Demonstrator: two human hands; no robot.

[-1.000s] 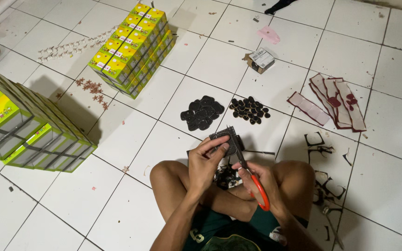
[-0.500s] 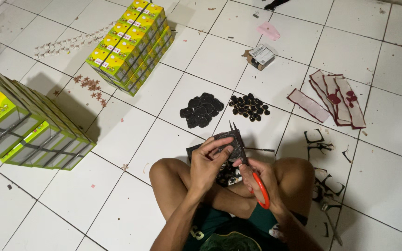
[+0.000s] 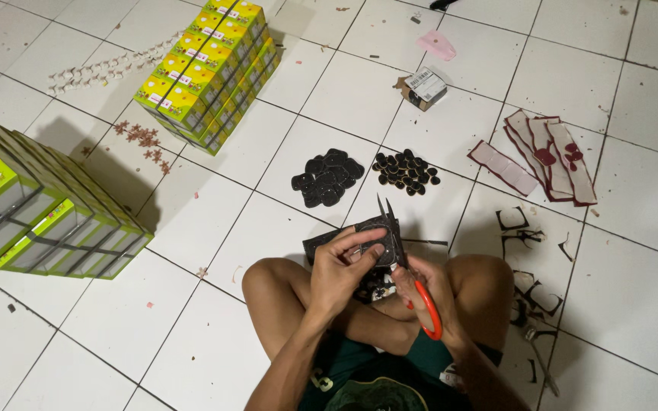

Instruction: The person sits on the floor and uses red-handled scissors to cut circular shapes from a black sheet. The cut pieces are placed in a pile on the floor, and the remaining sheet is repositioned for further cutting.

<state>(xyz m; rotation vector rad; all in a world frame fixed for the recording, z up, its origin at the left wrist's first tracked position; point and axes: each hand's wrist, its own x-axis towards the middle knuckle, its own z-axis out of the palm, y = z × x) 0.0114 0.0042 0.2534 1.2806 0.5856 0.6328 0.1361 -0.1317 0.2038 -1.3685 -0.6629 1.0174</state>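
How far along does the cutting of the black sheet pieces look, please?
Done: two piles of cut black pieces lie on the white tiled floor, larger ones and small round ones, with leftover black offcut frames on the person's right. In hand: the left hand holds a black sheet piece while the right hand works orange-handled scissors. Left: more black material in the lap.
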